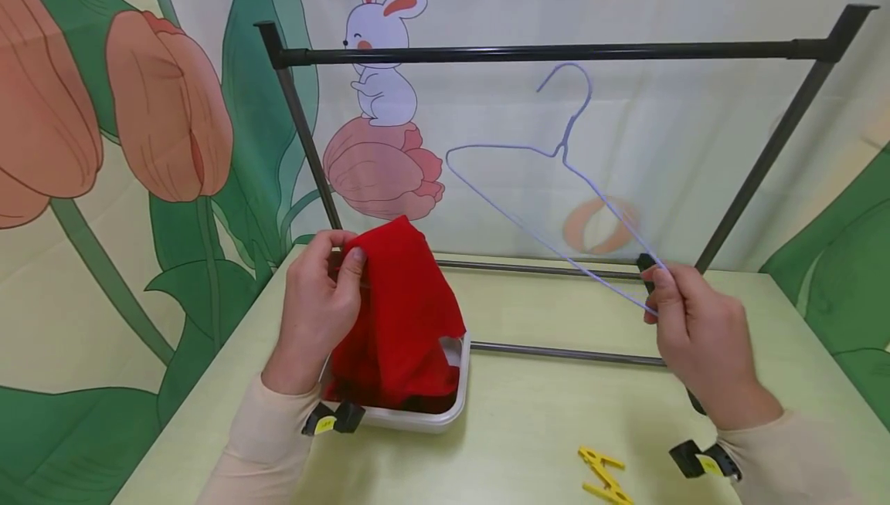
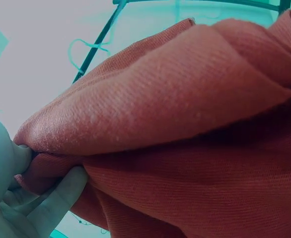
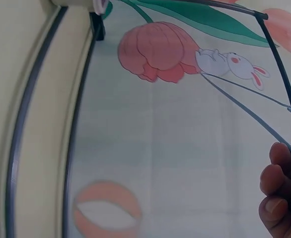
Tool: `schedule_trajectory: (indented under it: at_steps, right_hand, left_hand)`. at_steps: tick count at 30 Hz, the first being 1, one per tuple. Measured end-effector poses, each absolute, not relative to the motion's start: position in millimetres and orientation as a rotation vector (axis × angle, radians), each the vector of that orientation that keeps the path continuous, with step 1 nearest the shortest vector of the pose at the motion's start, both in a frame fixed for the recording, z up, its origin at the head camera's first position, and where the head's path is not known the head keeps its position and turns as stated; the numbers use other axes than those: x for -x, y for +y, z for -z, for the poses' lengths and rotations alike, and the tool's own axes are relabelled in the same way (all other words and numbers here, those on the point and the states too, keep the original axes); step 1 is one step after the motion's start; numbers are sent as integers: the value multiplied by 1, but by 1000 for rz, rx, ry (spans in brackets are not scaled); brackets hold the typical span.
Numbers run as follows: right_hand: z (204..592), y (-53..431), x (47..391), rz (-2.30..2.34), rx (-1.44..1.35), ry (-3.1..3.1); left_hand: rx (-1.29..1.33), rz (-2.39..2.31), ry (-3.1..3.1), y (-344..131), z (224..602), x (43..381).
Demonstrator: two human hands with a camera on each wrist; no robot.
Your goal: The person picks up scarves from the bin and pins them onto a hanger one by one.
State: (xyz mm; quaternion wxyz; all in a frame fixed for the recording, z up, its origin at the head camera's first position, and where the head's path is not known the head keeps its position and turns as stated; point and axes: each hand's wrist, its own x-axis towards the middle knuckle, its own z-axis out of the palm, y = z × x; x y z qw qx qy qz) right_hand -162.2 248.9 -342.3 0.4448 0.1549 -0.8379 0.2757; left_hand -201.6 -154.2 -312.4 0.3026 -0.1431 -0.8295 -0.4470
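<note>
My left hand point(image 1: 321, 300) pinches a red cloth point(image 1: 410, 312) by its upper left edge, thumb against fingers. Part of that cloth hangs down into a white plastic basket point(image 1: 445, 421), and its shape is hidden by the folds. In the left wrist view the ribbed red fabric point(image 2: 150, 109) fills most of the picture, with thumb and fingers gripping its edge. My right hand point(image 1: 705, 343) grips a thin lilac hanger point(image 1: 518, 221) at one corner. The hanger's hook points up, just below the rack's top bar. In the right wrist view, curled fingers point(image 3: 274, 181) hold the hanger wire.
A black rack point(image 1: 487, 54) stands on the pale table point(image 1: 528, 428), its top bar running above both hands. Its lower bars point(image 1: 570, 352) cross the tabletop. A yellow clothespin point(image 1: 603, 476) lies near the front edge. Behind hangs a printed backdrop with tulips and a rabbit.
</note>
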Motion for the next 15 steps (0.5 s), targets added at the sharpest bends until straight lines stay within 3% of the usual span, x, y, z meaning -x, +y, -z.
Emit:
schedule_trajectory:
  at_steps: [15]
  right_hand:
    - [399, 210, 151, -891, -418, -2165]
  left_hand:
    - [525, 1165, -2042, -138, 288, 202]
